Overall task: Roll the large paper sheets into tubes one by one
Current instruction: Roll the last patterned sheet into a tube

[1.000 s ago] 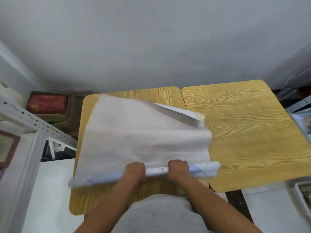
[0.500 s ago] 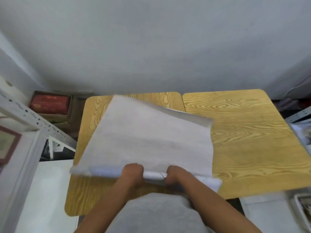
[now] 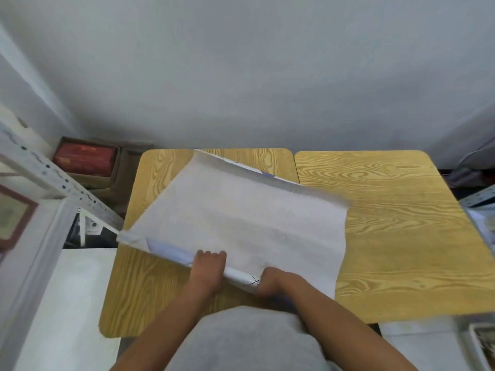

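A large white paper sheet (image 3: pixel 241 218) lies across the left wooden table (image 3: pixel 150 285), its blank back side up. Its near edge is rolled into a thin tube (image 3: pixel 174 253) that slants from upper left to lower right. My left hand (image 3: pixel 207 269) curls over the tube near its middle. My right hand (image 3: pixel 270 281) grips the tube a little further right, fingers wrapped round it. The far edge of the sheet lifts slightly and shows a printed blue underside (image 3: pixel 265 173).
A second wooden table (image 3: pixel 396 231) adjoins on the right. A grey metal shelf frame (image 3: pixel 53 183) stands at the left with a red box (image 3: pixel 83 156) behind it. A white surface (image 3: pixel 67 303) lies low at the left. Shelving clutter sits at the right edge.
The sheet has swung so the rolled edge now slants down to the right. The loose far part has dropped flatter onto the table. Both hands stayed on the roll.
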